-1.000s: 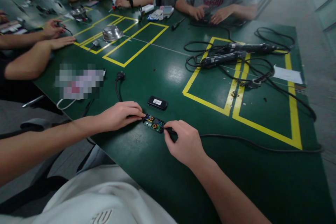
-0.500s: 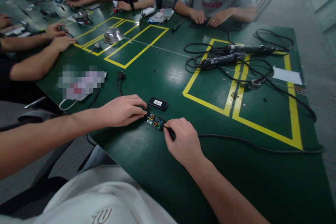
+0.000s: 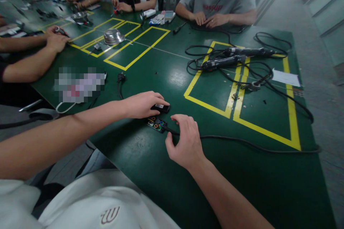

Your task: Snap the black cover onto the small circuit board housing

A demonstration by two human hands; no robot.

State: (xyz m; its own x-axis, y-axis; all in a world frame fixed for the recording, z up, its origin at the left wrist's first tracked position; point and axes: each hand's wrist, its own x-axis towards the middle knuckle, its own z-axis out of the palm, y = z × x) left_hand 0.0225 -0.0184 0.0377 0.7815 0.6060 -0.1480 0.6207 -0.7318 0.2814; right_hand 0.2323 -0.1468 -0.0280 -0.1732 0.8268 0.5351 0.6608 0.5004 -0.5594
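My left hand (image 3: 145,104) grips a black plastic cover (image 3: 165,108) with a white label, thumb on the near edge and fingers over the far one. Just below it on the table lies an open black casing with a circuit board (image 3: 156,124), its copper coils and small parts exposed. A black cable (image 3: 233,141) runs out of the casing's right end and across the table. My right hand (image 3: 185,139) is open around this cable near the casing, thumb and fingers apart.
Two black electric screwdrivers (image 3: 223,62) with tangled cords lie inside yellow tape at right, near small screws (image 3: 235,96). A power plug (image 3: 121,77) lies to the left. A metal bowl (image 3: 114,37) stands farther back. Co-workers sit along the far and left sides of the green table (image 3: 150,161).
My left hand has moved from the circuit board casing onto the black cover. My right hand has let go of the cable end and opened.
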